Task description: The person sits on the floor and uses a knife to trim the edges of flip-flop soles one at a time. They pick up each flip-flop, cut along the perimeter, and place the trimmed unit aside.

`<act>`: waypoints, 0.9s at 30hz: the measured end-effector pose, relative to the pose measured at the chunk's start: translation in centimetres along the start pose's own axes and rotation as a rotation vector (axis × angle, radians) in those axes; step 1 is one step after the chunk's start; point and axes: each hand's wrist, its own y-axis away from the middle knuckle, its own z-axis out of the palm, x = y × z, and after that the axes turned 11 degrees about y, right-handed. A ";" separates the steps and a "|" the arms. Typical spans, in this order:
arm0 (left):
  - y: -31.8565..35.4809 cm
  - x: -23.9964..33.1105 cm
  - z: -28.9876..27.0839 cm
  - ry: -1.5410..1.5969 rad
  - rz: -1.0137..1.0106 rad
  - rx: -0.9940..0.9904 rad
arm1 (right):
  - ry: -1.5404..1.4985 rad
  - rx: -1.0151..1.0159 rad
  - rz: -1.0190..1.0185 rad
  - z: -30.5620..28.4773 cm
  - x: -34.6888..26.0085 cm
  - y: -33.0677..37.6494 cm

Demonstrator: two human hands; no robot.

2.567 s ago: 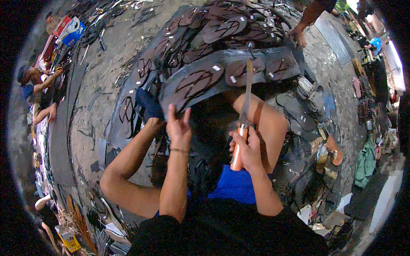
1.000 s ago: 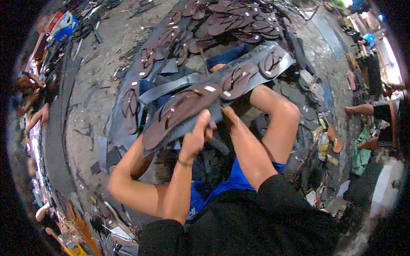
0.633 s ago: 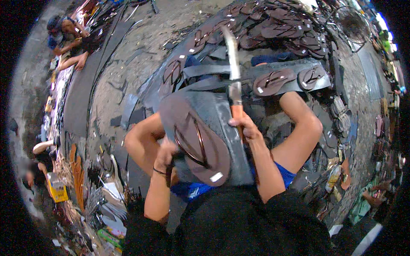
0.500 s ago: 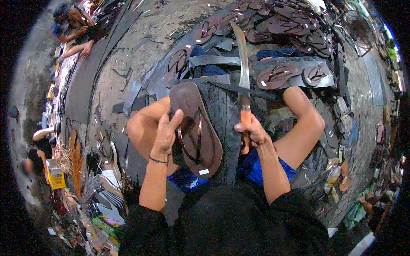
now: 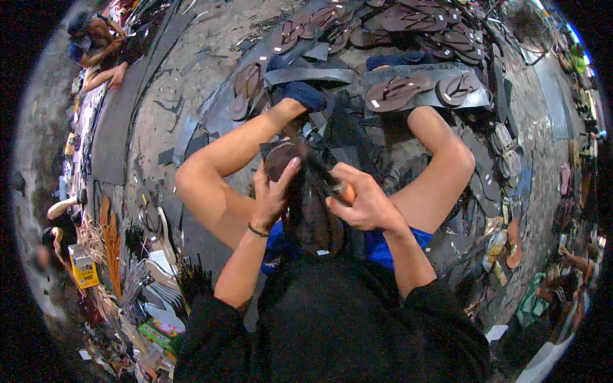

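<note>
Brown thong sandal (image 5: 279,163), gripped by left fingers (image 5: 290,170) at nine o'clock, appears under trimming; right fingers (image 5: 349,175) grasp orange-handled knife (image 5: 346,193), next stroke requiring steadiness.

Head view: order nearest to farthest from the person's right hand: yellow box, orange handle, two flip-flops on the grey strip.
From the right hand:
1. Orange handle: in its grip.
2. Two flip-flops: ahead, slightly right, on the grey strip.
3. Yellow box: far left.
</note>
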 end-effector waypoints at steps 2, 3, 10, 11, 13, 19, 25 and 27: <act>-1.1 -1.4 -1.8 0.015 -0.052 -0.069 | -0.093 0.033 0.157 0.3 0.4 0.4; 0.2 1.6 -2.5 0.094 -0.072 -0.011 | -0.299 -0.098 0.294 1.1 2.8 0.6; -2.1 3.6 0.4 -0.117 0.097 -0.215 | -0.408 0.002 0.434 -0.4 0.2 1.3; -2.3 3.5 0.5 -0.206 0.170 -0.205 | -0.258 0.015 0.374 -0.1 0.4 1.3; -2.1 3.4 0.2 -0.131 0.062 -0.158 | -0.327 0.132 0.337 1.0 1.5 1.5; 5.8 -1.7 -3.3 0.325 -0.453 -0.194 | -0.887 0.186 0.485 -0.3 4.5 1.7; 10.8 -1.2 0.1 0.707 -0.361 -0.086 | -0.988 0.278 0.642 -0.7 3.9 0.8; 11.5 -1.2 0.0 0.695 -0.414 -0.093 | -1.019 0.255 0.532 -0.6 6.3 -0.3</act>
